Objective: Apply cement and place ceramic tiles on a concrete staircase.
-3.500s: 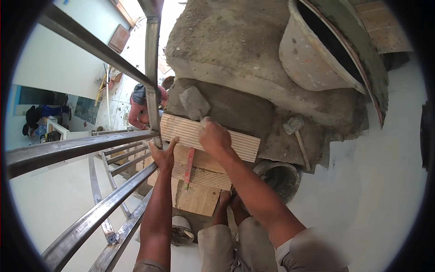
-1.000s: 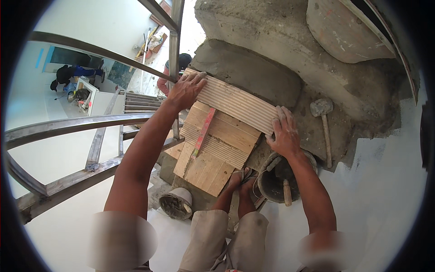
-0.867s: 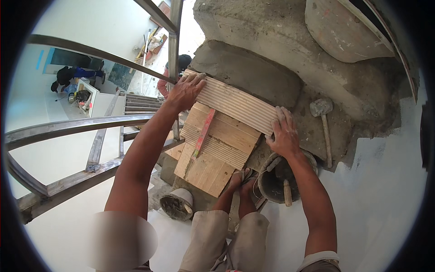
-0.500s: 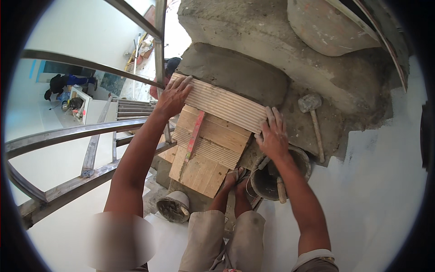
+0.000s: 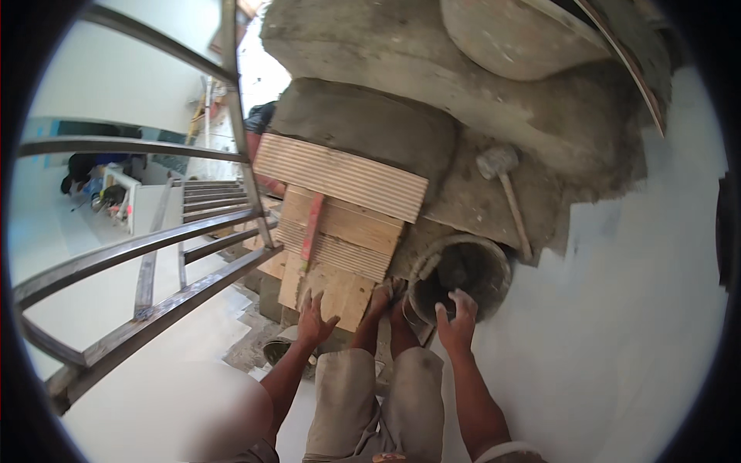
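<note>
A ribbed beige tile (image 5: pixel 340 179) lies along the step edge with neither hand on it. Below it are wood-look treads (image 5: pixel 343 224), crossed by a narrow red bar (image 5: pixel 312 225). My left hand (image 5: pixel 315 322) hovers near the lower treads, its fingers spread and holding nothing. At the near rim of a dark mortar bucket (image 5: pixel 500 287) is my right hand (image 5: pixel 457 318), thumb and fingers apart. The hand covers part of the bucket. Grey mortar (image 5: pixel 363 119) forms a smoothed bed just beyond the ribbed tile.
A mallet (image 5: pixel 505 185) rests on the rough concrete to the right. A small bucket (image 5: pixel 276 351) stands lower left, partly behind my left arm. Metal railing (image 5: pixel 147 251) runs along the left side. A person in dark clothing (image 5: pixel 81 170) is far below left.
Both hands have let go of the ribbed tile and drawn back toward me, the left to the lower treads, the right to the bucket. The view has shifted slightly.
</note>
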Motion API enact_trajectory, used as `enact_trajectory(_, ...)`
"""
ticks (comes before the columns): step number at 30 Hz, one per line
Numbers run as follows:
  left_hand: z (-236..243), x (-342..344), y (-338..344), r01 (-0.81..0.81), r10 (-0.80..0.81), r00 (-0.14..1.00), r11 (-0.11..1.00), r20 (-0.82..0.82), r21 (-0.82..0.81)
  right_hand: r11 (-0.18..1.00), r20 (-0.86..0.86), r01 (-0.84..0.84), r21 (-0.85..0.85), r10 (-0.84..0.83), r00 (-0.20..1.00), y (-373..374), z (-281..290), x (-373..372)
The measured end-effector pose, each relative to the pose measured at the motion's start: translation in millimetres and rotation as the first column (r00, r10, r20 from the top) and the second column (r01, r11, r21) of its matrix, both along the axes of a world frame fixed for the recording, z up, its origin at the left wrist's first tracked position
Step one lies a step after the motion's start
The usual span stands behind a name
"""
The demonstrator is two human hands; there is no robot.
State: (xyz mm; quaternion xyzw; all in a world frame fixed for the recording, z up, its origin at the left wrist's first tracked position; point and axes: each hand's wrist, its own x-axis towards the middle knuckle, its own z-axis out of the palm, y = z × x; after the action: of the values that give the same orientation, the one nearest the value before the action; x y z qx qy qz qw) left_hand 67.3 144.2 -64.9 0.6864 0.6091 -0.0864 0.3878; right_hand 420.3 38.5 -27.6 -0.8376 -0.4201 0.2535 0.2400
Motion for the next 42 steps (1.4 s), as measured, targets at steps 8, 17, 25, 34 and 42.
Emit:
enact_trajectory(8, 11, -16, -41, -0.079, 0.081, 0.996, 0.993, 0.022, -0.093, 0.768, -0.049, -0.157, -0.621, 0.162, 0.986, -13, -68, 47)
enact_trajectory(17, 51, -35, 83, -0.169, 0.100, 0.977, 0.902, 0.189, 0.396, 0.858, -0.223, 0.036, -0.513, -0.174, 0.959, -49, -30, 47)
enact_trajectory(25, 96, -3, 193, -0.592, 0.466, 0.798, 0.725, 0.382, 0.353, 0.983, -0.075, 0.161, 0.083, -0.155, 0.985, -109, -58, 20)
enact_trajectory(34, 97, -46, 258, -0.680, 0.287, 0.689, 0.574, 0.666, 0.456, 0.997, -0.478, 0.071, -0.012, -0.068, 0.876, -25, -12, -55)
enact_trajectory(42, 91, -40, 260, -0.632, 0.282, 0.650, 0.716, 0.705, 0.297, 0.842, -0.154, -0.540, 0.001, 0.534, 0.832, 203, -59, -139)
